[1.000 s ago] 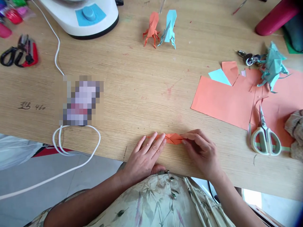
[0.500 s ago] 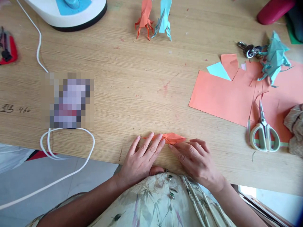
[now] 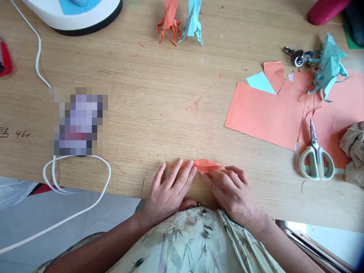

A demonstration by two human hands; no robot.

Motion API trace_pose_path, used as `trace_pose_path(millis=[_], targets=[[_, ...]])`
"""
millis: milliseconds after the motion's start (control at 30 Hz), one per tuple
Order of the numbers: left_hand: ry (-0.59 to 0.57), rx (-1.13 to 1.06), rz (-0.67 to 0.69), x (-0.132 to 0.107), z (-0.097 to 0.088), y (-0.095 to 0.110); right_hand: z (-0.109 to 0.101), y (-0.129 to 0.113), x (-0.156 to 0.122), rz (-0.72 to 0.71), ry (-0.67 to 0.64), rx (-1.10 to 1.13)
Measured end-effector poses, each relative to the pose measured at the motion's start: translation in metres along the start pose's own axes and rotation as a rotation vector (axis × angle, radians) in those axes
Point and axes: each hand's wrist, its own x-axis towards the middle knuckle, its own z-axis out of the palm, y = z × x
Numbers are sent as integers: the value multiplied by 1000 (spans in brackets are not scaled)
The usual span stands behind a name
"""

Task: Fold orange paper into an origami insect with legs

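Note:
A narrow, pointed piece of folded orange paper (image 3: pixel 206 165) lies flat near the front edge of the table. My left hand (image 3: pixel 172 187) is spread over its left half, fingertips pressing it down; the paper under those fingers is hidden. At the paper's lower right edge, my right hand (image 3: pixel 234 193) has thumb and index finger bent in a pinch on it, the other fingers curled. Farther back stand two folded paper figures, an orange one (image 3: pixel 170 21) and a light blue one (image 3: pixel 193 22).
Scissors (image 3: pixel 315 159) rest at right on orange paper sheets (image 3: pixel 264 113), near a teal folded figure (image 3: pixel 330 66) and keys (image 3: pixel 298 57). A blurred phone-like device (image 3: pixel 79 125) with a white cable (image 3: pixel 109 174) lies left. A white-and-blue appliance (image 3: pixel 85 17) stands at the back left.
The camera view has shifted slightly, so table items appear a little farther left. Both hands stay on the folded orange paper with almost the same pose.

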Motion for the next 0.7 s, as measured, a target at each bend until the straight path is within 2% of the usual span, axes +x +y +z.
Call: trace_pose_path(millis=[400, 533, 700], targets=[[-6, -14, 12, 0, 1, -1, -1, -7, 0, 49, 40, 2], [-7, -13, 10, -1, 1, -1, -1, -5, -4, 39, 49, 22], [-6, -21, 5, -1, 1, -1, 0, 1, -8, 106, 102, 58]])
